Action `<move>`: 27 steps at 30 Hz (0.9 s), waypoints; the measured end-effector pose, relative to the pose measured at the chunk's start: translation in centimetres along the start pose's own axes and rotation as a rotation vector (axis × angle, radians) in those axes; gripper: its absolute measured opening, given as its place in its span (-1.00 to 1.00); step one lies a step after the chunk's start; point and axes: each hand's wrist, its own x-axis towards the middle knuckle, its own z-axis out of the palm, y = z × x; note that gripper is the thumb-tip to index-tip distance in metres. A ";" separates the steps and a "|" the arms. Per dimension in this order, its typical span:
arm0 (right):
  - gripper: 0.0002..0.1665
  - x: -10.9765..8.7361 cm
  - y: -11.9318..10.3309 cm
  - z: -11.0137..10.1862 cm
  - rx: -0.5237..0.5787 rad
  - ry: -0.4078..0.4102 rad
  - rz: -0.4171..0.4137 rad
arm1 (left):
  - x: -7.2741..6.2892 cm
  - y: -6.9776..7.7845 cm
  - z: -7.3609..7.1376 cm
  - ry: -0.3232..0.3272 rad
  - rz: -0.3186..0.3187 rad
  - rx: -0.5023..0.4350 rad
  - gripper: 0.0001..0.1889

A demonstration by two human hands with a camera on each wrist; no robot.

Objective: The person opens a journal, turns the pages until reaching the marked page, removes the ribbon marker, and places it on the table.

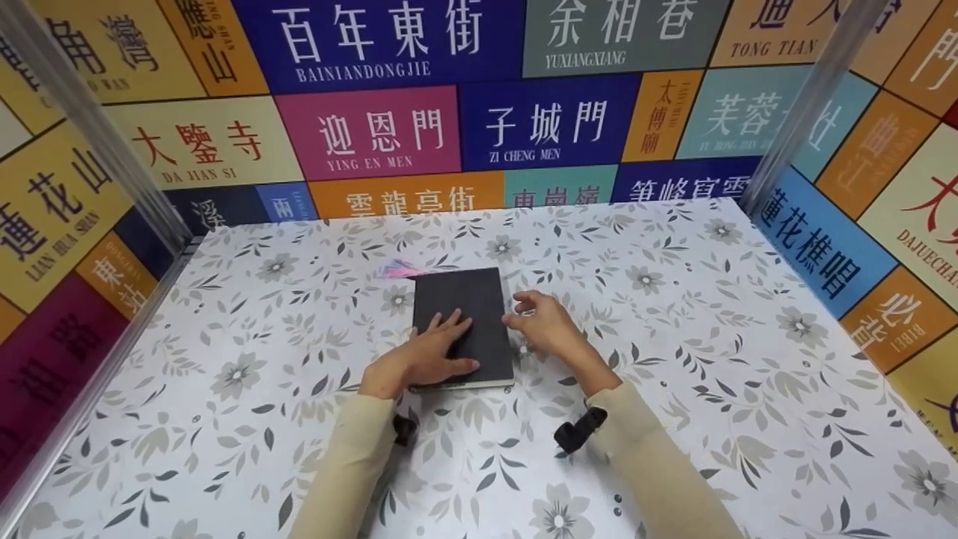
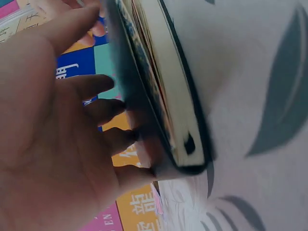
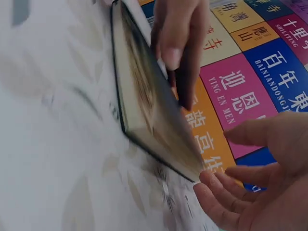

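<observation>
A black, closed book (image 1: 479, 296) lies at the middle of the counter (image 1: 224, 318), its short lower edge towards the person. The left wrist view shows its cream page block (image 2: 175, 96), with some darker, patterned leaves near the upper cover. Shiny pink strands (image 1: 402, 269) stick out past its far left corner.

The left hand (image 1: 430, 355) rests on the cover with fingers straight and spread, the thumb lying near the lower edge; it is pressing rather than gripping. The right hand (image 1: 550, 326) is just beside the book's right edge, fingers loosely bent and holding nothing; whether a fingertip touches the edge I cannot tell. Both arms reach in from below in beige sleeves (image 1: 340, 464), with black wrist bands (image 1: 580, 432) beneath.

The counter's white covering carries grey flowers and leaves. Behind stands a wall of coloured panels with Chinese characters and Latin spellings: a blue panel (image 1: 389, 45) reads 百年東街 BAINIANDONGJIE, a grey panel (image 1: 625, 37) YUXIANGXIANG, a pink panel (image 1: 374, 135) 迎恩門 YING EN MEN, another blue one 子城門 ZI CHENG MEN, a cream panel (image 1: 194, 146) DA JIAN SI, and a yellow panel (image 1: 56, 209) at far left LIAN HUA SHAN.
</observation>
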 end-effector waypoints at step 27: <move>-0.43 0.6 1.1 2.4 0.242 -0.028 0.163 | 0.1 0.2 0.5 0.009 -0.005 0.042 -0.18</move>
